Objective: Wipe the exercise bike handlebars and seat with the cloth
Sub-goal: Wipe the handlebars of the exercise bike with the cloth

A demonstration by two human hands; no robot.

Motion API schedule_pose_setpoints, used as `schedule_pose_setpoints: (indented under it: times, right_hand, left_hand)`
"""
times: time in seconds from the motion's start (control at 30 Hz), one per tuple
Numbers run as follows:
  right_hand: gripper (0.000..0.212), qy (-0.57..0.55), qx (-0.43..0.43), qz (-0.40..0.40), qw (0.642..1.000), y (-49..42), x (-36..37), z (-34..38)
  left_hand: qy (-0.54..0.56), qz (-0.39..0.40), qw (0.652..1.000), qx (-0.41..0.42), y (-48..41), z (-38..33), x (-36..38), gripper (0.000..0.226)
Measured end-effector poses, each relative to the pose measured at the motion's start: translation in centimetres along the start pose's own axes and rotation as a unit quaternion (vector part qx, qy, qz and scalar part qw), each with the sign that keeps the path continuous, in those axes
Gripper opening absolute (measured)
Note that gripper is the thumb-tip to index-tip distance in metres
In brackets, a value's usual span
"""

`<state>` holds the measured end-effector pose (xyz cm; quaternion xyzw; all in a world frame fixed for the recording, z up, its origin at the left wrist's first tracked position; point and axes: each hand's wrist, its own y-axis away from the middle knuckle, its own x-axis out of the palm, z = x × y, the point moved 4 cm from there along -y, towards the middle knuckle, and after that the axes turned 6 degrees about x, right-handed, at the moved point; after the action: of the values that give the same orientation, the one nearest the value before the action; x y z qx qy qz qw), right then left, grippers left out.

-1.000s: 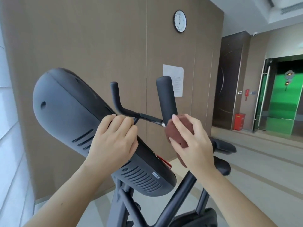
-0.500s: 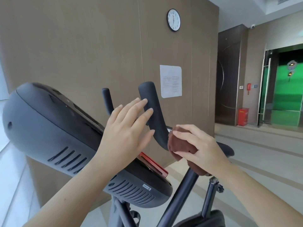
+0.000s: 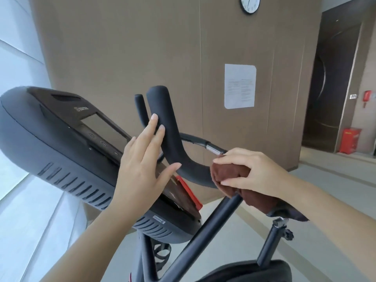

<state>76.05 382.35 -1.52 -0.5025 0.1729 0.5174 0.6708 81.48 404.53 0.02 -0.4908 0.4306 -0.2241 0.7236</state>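
Head view showed the left hand, fingers straight and slightly apart, against the upright handlebar; further right, the right hand clamped the cloth around its lower bend; wiping well probably needed a firm wrap and slow sliding.

Bright daylight from the left (washed-out window), soft shadows, wide-angle bending at edges, slight motion blur

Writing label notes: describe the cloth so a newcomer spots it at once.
Start at the grey console on the left; the thick black handlebar curves down to its right. At that bar's low end, the right hand grips the cloth. It is the only soft, brown thing among black bike parts.
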Motion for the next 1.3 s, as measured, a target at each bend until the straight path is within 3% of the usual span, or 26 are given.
schedule_pose_setpoints:
  times: [0.23, 0.43, 0.63, 0.7, 0.87, 1.07, 1.2, 1.3]
  right_hand:
    - [0.04, -0.069, -0.083, -0.004, 0.994, -4.6, 2.2, 4.7]
    - [0.045, -0.016, -0.077, 0.105, 0.991, -2.9, 0.0, -0.6]
    - [0.045, -0.052, -0.129, 0.07, 0.988, -4.6, 1.5, 3.0]
    - [0.044, -0.038, -0.149, 0.085, 0.984, -4.2, 1.4, 2.6]
    - [0.046, 0.008, -0.092, 0.14, 0.986, -2.6, -0.6, -2.2]
    - [0.047, -0.006, -0.103, 0.1, 0.99, -2.9, 0.4, 0.1]
    - [0.044, -0.006, -0.077, 0.119, 0.99, -0.1, -1.5, -3.7]
    - [0.041, 0.01, -0.057, 0.085, 0.995, 1.6, -2.8, -5.3]
  left_hand:
    - [-0.007, 0.027, 0.998, -0.064, -0.1, -1.4, -0.2, 0.067]
    - [-0.054, 0.054, 0.991, -0.111, -0.3, -2.9, -0.2, 0.07]
    - [-0.093, 0.057, 0.983, -0.151, -0.5, -3.9, -0.3, 0.073]
    - [-0.113, 0.063, 0.983, -0.134, -0.5, -4.2, -0.3, 0.072]
    - [-0.168, 0.084, 0.98, -0.063, -0.2, -4.7, 0.6, 0.055]
    - [-0.173, 0.115, 0.978, 0.033, -0.1, -5.6, 2.5, 0.039]
    - [-0.177, 0.12, 0.973, 0.086, 0.0, -6.8, 4.1, 0.035]
    - [-0.152, 0.104, 0.979, 0.089, -0.2, -6.9, 4.3, 0.034]
